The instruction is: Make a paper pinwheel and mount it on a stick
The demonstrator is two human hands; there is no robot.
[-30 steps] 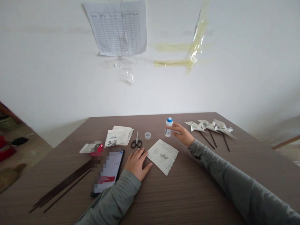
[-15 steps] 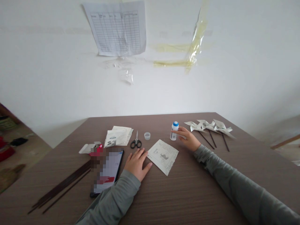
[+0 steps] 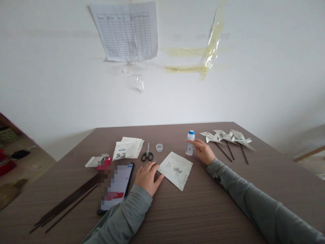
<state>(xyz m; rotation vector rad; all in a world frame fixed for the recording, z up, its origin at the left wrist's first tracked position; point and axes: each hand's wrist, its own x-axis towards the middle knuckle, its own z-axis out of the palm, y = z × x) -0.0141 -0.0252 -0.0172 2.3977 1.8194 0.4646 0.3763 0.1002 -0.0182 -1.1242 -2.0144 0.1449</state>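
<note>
My right hand [image 3: 205, 151] reaches out over the brown table [image 3: 203, 210], its fingers curled round a small white bottle with a blue top [image 3: 190, 143] that stands upright. My left hand [image 3: 148, 176] lies flat with the fingers spread, its fingertips at the left corner of a printed paper square [image 3: 177, 168]. The bottle's clear cap [image 3: 159, 147] sits apart, to the left of the bottle.
Black-handled scissors [image 3: 147, 154], a stack of printed sheets [image 3: 128, 147], a small white box [image 3: 96, 160] and a phone [image 3: 116, 186] lie left of my hands. Dark thin sticks [image 3: 66, 203] lie at front left. Three paper pinwheels on sticks [image 3: 228, 137] lie at back right.
My right hand has carried the bottle a short way to the right and nearer, where it now stands on the table. My left hand has stayed flat in place.
</note>
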